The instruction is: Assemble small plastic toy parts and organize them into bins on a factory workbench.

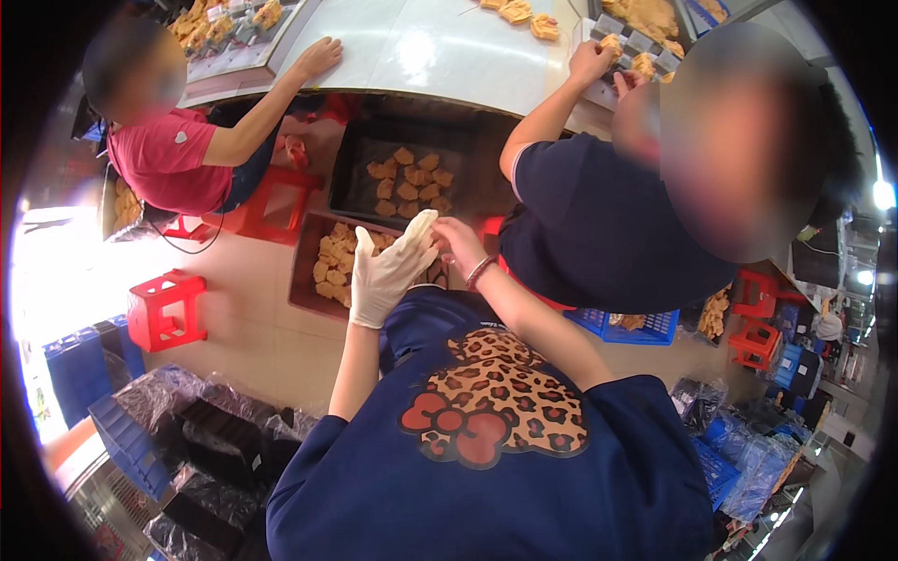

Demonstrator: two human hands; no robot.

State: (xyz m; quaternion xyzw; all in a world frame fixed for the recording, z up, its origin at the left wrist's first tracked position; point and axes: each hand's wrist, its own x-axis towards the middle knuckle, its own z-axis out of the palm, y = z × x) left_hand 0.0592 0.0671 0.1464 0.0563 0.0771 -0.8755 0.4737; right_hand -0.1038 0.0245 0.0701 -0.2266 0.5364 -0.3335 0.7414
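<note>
A white glove (382,288) covers my left hand (393,266), its fingers stretched upward together and the thumb apart. My right hand (456,245) is bare, with a dark reddish bracelet (481,271) at the wrist. Its bent fingers pinch at the glove beside the left fingers; the exact contact is partly hidden. Below and behind the hands stands a reddish-brown crate (297,280) full of tan, lumpy pieces (333,265). Beyond it is a black crate (351,154) with several similar pieces (409,190) spread on its bottom.
A white worktable (412,56) runs across the far side. One co-worker in a pink shirt (168,159) sits at left, another in a dark shirt (599,224) close at right, handling tan pieces. Red stools (168,309), a blue basket (645,327) and plastic-wrapped dark bins (220,439) stand around.
</note>
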